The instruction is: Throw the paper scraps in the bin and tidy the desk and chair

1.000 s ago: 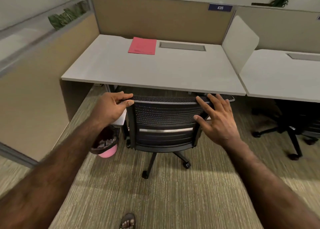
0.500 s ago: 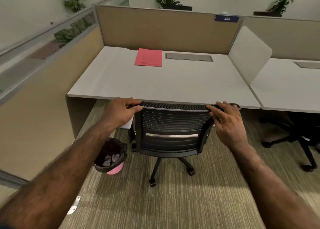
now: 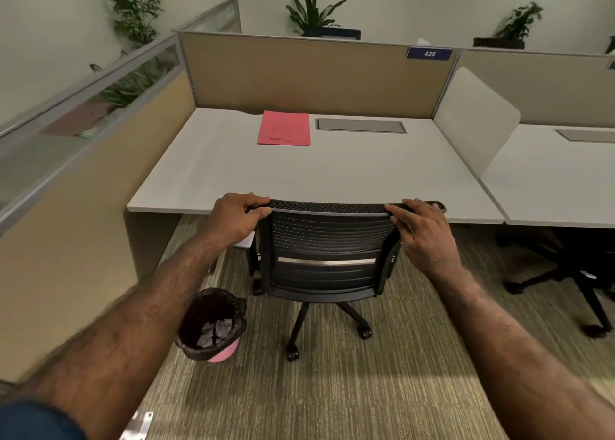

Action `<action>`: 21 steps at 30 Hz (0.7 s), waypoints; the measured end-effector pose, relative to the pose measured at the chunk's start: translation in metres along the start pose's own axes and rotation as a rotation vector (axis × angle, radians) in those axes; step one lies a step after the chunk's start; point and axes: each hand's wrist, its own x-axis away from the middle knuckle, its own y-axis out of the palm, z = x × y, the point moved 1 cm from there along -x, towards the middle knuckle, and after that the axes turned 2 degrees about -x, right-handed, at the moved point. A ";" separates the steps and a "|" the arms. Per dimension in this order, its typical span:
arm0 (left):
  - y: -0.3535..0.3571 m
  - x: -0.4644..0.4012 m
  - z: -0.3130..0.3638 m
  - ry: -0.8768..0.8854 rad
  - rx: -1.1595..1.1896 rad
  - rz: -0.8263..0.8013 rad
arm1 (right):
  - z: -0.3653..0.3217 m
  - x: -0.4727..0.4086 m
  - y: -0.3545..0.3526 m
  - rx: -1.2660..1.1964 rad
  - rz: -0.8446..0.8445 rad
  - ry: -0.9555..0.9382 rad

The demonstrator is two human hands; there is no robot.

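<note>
both hands, left hand and right hand, grip the top edge of the chair at frame centre, tucked against the desk, which holds only a red folder; scraps already lie in the bin lower left, so the task looks nearly finished.

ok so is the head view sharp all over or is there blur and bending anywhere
Head view: centre sharp, the chair mesh and the red folder crisp; the forearms smear toward the bottom corners; wide-angle bending curves the desk edge and partition tops; lighting soft and even, no glare on the desk.
</note>
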 end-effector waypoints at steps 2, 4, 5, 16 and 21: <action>-0.001 -0.007 0.002 -0.002 0.001 -0.002 | 0.001 -0.006 0.001 0.009 0.002 -0.005; -0.001 -0.012 0.002 -0.011 0.004 0.001 | 0.002 -0.011 0.004 0.018 0.008 -0.008; -0.001 -0.013 0.001 -0.021 0.002 0.006 | 0.001 -0.012 0.007 0.021 0.007 -0.011; -0.001 -0.016 0.007 -0.039 -0.104 0.020 | 0.000 -0.021 0.010 0.039 0.000 -0.039; -0.007 -0.008 0.014 -0.024 -0.171 0.059 | -0.016 -0.023 0.003 0.083 -0.054 -0.070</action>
